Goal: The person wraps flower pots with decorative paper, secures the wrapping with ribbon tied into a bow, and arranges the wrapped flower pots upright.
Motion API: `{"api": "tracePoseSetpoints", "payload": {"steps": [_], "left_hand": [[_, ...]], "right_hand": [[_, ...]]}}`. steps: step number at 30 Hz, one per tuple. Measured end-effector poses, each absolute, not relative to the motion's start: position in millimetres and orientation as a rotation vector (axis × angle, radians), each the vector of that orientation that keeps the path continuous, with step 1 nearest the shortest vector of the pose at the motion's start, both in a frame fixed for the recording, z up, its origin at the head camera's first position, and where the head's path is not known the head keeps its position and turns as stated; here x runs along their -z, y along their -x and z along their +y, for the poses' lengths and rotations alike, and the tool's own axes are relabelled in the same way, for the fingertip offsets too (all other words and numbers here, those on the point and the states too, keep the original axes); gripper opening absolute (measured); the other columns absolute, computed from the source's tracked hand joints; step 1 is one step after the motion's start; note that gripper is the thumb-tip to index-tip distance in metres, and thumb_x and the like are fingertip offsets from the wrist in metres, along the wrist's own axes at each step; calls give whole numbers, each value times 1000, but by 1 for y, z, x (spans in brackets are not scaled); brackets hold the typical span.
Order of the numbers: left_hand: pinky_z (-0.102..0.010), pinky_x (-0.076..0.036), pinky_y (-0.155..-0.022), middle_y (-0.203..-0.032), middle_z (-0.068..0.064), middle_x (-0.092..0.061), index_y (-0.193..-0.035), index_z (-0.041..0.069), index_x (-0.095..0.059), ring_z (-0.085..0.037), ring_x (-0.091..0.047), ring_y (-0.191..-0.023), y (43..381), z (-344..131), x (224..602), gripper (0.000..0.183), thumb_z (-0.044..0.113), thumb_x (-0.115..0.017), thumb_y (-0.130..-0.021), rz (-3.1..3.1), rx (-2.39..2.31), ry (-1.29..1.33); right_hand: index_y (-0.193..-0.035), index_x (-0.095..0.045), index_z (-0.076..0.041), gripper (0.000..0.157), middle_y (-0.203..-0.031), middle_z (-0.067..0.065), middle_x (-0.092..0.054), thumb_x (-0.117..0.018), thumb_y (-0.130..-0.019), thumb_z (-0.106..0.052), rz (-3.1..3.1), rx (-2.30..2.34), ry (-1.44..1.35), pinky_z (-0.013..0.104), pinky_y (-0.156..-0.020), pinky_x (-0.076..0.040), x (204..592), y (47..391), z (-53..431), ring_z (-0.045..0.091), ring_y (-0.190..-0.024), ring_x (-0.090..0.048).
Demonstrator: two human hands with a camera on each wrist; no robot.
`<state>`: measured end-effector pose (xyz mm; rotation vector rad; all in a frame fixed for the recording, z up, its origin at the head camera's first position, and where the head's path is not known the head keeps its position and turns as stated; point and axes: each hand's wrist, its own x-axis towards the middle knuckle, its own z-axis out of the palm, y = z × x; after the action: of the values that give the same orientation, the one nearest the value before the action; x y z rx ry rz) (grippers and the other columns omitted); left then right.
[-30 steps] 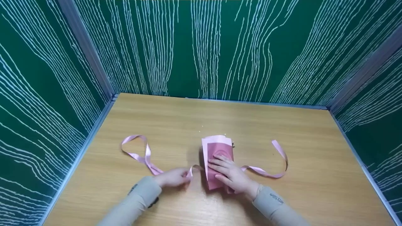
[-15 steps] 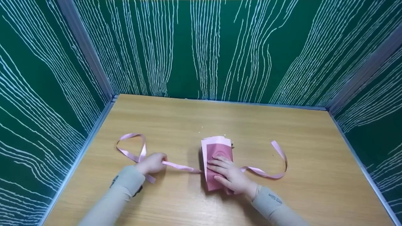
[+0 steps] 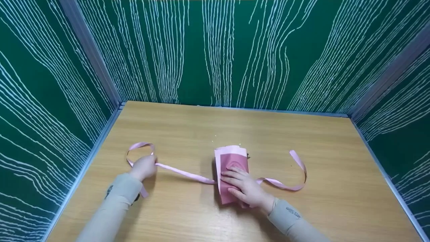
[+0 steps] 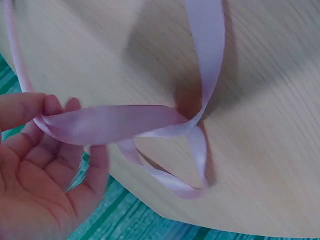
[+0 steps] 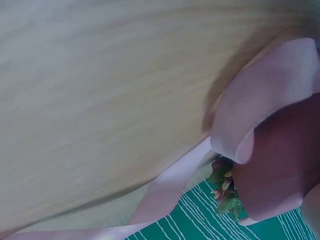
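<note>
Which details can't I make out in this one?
The ribbon's middle stretch: head view, hidden by the paper and right hand.
The paper under that hand: head view, covered by it.
The paper's full outline: right wrist view, cut off by the right edge.
Most of the leaves: right wrist view, blocked by the paper.
The specks: head view, too small to identify.

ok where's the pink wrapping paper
In the head view, the pink wrapping paper lies just right of centre under the right hand, with pink satin ribbon on both sides.
</note>
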<state>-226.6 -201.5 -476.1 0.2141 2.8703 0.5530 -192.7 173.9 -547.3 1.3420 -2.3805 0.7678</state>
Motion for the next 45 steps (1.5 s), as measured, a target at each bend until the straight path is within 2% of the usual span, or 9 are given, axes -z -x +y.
{"api": "tracePoseSetpoints", "payload": {"steps": [10,16,19,23,26,29,33,40,45], "left_hand": [[-48,-48,-80,-87,-16,-61,-97,-8,-59,-28,-55,-78,232,-222,489,16,-2,-49,-85,2818,-610,23],[-33,-43,-64,-74,-6,-56,-80,-1,-58,-19,-49,-68,235,-217,486,22,17,-72,-80,2737,-720,-168],[-31,-42,-63,-72,-4,-55,-82,-2,-62,-17,-47,-66,239,-207,480,16,12,-69,-80,2764,-674,-324],[-32,-42,-62,-70,-5,-54,-83,-3,-64,-18,-47,-64,248,-184,473,11,3,-55,-87,2850,-703,-473],[-36,-48,-68,-76,-8,-59,-85,-1,-64,-22,-55,-72,255,-163,465,12,3,-54,-89,2919,-766,-628],[-44,-50,-85,-97,-15,-65,-95,-1,-66,-31,-61,-92,260,-139,452,13,7,-56,-91,2936,-796,-774],[-46,-41,-104,-117,-16,-62,-105,3,-66,-33,-54,-117,267,-101,432,20,18,-58,-93,2852,-836,-809],[-33,-49,-90,-99,-6,-63,-102,9,-66,-23,-59,-96,276,-35,410,17,20,-61,-90,2685,-893,-921],[-31,-50,-90,-101,-2,-62,-107,11,-65,-16,-56,-93,283,-6,411,21,24,-60,-91,2616,-870,-804]], "right_hand": [[-124,-62,-10,38,-131,6,-58,-61,-88,-22,-2380,-748,-1338,34,-115,-21,547,192,173,31,-128,-46],[-124,-61,-10,38,-131,6,-58,-61,-88,-22,-2387,-740,-1341,33,-116,-19,545,192,173,31,-128,-45],[-124,-61,-10,38,-132,6,-58,-60,-89,-22,-2393,-746,-1343,34,-115,-20,544,192,173,30,-129,-45],[-125,-61,-10,38,-132,6,-58,-60,-89,-22,-2393,-744,-1348,38,-113,-22,545,192,172,29,-129,-45],[-124,-62,-10,37,-131,5,-58,-60,-89,-21,-2394,-748,-1341,35,-115,-21,547,192,171,29,-129,-45],[-123,-62,-10,37,-131,5,-59,-60,-89,-22,-2394,-760,-1335,30,-116,-18,548,192,171,29,-129,-45],[-123,-62,-10,37,-130,6,-59,-59,-89,-23,-2372,-764,-1348,32,-116,-19,548,193,171,30,-128,-46],[-123,-62,-9,37,-130,7,-59,-58,-90,-24,-2357,-767,-1352,34,-115,-21,546,192,172,30,-128,-46],[-123,-62,-10,37,-130,7,-59,-59,-89,-24,-2348,-761,-1353,37,-114,-24,547,192,170,31,-127,-46]]}}
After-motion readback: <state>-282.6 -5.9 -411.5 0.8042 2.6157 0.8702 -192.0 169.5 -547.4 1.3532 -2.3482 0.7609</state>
